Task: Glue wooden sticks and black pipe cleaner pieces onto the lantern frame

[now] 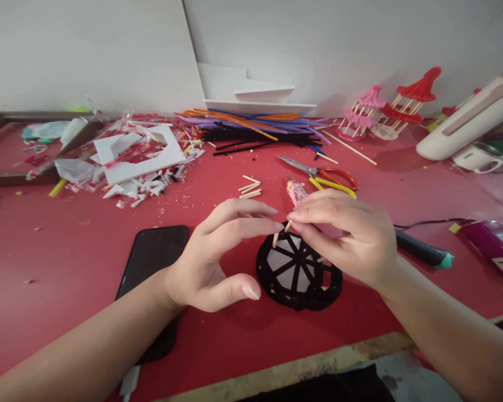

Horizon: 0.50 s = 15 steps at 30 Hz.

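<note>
Cluttered red table [218,346]. Right hand [347,234] pinched a short pale wooden stick [289,225] at the far rim of the black fuzzy spoked disc [297,261], between both hands. Left hand [212,254]: grip wide. Risk: it could've bumped the neighbouring pale stick [275,240] askew.

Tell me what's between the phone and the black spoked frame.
Head view: the left hand, open, is between the phone and the black spoked frame, with red tabletop around it.
</note>
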Available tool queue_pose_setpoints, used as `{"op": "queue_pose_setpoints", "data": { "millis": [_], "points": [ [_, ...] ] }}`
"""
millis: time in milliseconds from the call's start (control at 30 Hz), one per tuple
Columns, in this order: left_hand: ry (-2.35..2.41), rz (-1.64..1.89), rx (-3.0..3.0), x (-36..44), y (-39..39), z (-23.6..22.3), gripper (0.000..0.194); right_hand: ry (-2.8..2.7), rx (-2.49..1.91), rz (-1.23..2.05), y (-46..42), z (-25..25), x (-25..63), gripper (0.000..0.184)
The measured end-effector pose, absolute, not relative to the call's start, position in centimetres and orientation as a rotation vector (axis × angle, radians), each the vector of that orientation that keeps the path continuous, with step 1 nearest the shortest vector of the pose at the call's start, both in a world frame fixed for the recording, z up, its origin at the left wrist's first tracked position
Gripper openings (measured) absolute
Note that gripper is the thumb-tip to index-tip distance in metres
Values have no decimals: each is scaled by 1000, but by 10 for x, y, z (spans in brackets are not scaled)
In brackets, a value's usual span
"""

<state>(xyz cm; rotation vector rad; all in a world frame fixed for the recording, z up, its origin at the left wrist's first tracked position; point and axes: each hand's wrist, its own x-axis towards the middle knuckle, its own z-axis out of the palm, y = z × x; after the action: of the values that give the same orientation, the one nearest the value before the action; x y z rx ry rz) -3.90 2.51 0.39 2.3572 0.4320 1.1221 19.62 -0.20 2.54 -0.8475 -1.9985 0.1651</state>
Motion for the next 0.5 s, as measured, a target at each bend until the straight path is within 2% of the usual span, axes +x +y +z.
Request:
{"op": "queue_pose_setpoints", "data": {
  "millis": [500],
  "points": [
    [314, 1192, 2296, -36, 29, 1, 64, -1949, -792, 215, -3, 24, 199, 25]
  ]
}}
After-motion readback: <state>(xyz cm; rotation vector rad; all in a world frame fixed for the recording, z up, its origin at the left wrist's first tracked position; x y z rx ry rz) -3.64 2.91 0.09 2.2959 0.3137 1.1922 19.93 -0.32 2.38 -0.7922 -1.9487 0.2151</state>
